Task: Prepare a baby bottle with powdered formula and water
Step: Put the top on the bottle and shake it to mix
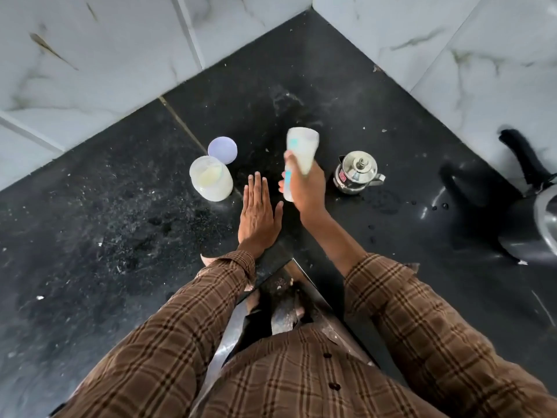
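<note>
My right hand point(306, 188) grips a white baby bottle point(300, 152) with teal markings, held above the black counter and blurred by motion. The bottle looks milky white inside. My left hand point(258, 214) lies flat on the counter with straight fingers, holding nothing. Just left of it stands an open plastic jar of pale powdered formula point(211, 182). The jar's round lilac lid point(222, 149) lies on the counter behind it. A small steel kettle point(355, 172) with a lid and knob stands to the right of the bottle.
The black stone counter point(120, 236) fills a corner between white marble-tiled walls point(90, 55). A dark pan or pot with a black handle point(530, 188) sits at the right edge. Water drops and white specks dot the counter. The counter's inner edge is near my body.
</note>
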